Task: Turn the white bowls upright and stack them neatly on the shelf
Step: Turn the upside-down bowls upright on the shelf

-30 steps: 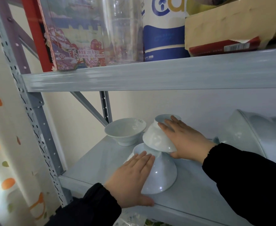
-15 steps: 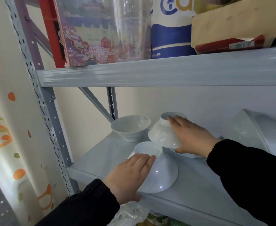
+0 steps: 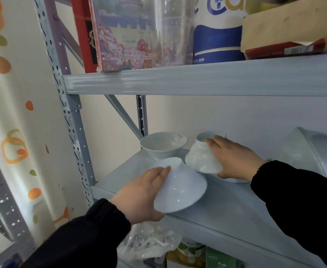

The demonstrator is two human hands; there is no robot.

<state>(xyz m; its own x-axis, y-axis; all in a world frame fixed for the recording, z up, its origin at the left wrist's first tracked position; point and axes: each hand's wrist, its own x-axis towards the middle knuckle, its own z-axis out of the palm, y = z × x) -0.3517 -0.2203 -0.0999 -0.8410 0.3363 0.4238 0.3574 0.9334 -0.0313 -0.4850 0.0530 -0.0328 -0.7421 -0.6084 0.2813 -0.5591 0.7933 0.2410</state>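
Bowls fill the head view. The left hand (image 3: 139, 192) grips the near bowl (image 3: 180, 186), inverted and tilted off the shelf (image 3: 236, 209) front. The right hand (image 3: 236, 161) curls its fingers (image 3: 214, 144) round the far bowl (image 3: 203, 155), likewise tipped, probably for flipping. The upright bowl (image 3: 162, 146) stands behind.

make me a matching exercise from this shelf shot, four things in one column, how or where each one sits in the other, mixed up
Things
1. back left bowl
2. nearest bowl
3. back right bowl
4. blue and white roll

States
a. on the upper shelf
b. tilted, foot up, held by the right hand
c. upright, no hand on it
d. tilted, foot up, held by the left hand

Pairs: 1-c, 2-d, 3-b, 4-a
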